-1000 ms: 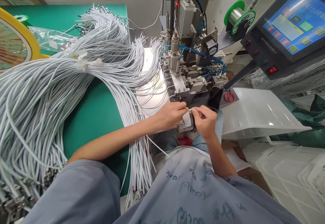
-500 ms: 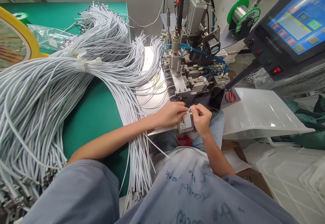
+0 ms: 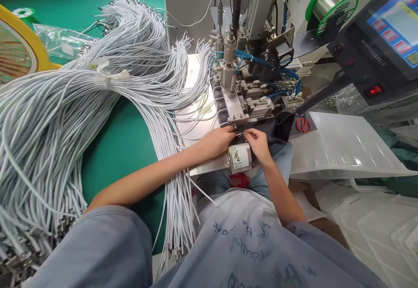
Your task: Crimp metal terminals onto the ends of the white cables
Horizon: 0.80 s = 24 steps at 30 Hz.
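Note:
At the front edge of the metal machine (image 3: 237, 110), my left hand (image 3: 223, 140) is closed on a white cable whose end shows between my hands. My right hand (image 3: 257, 143) pinches the tip of this cable, its fingertips just right of the left ones. Both hands are just above a box with a white label (image 3: 241, 156). White cables run from the lit white surface (image 3: 187, 127) to the machine's left side. A large bundle of white cables (image 3: 137, 88), tied with a pale strip, lies to the left.
A black phone (image 3: 282, 127) and red-handled scissors (image 3: 303, 125) lie right of the machine. Behind them are a wire spool (image 3: 327, 6) and a screen (image 3: 396, 22). A green mat (image 3: 107, 149) lies under the cables; a yellow-rimmed object (image 3: 31, 38) is far left.
Both hands have moved forward from above the labelled box to the machine's front edge, with the cable between them. The view has shifted slightly, and more of the label shows.

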{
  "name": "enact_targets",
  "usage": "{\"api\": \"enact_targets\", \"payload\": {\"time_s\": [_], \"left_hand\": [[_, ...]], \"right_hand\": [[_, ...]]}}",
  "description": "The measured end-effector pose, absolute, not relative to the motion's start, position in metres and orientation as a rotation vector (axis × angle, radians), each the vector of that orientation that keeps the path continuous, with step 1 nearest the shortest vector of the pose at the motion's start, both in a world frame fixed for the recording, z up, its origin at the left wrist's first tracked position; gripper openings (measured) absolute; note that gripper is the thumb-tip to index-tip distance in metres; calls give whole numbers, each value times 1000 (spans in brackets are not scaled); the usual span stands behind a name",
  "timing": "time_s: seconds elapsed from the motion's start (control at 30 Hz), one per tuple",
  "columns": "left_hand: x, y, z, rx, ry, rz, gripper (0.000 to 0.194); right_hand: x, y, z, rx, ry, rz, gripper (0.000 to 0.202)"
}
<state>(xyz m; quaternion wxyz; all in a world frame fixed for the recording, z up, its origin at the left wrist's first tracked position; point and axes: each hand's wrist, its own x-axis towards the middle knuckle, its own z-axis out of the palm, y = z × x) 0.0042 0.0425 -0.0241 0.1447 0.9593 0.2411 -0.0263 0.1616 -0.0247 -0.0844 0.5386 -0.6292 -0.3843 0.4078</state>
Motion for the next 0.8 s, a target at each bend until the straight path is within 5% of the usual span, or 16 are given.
{"api": "enact_targets", "payload": {"time_s": [0.8], "left_hand": [[0, 44, -28, 2970, 537, -36, 36]], "right_hand": [[167, -26, -81, -1542, -1001, 981, 13]]}}
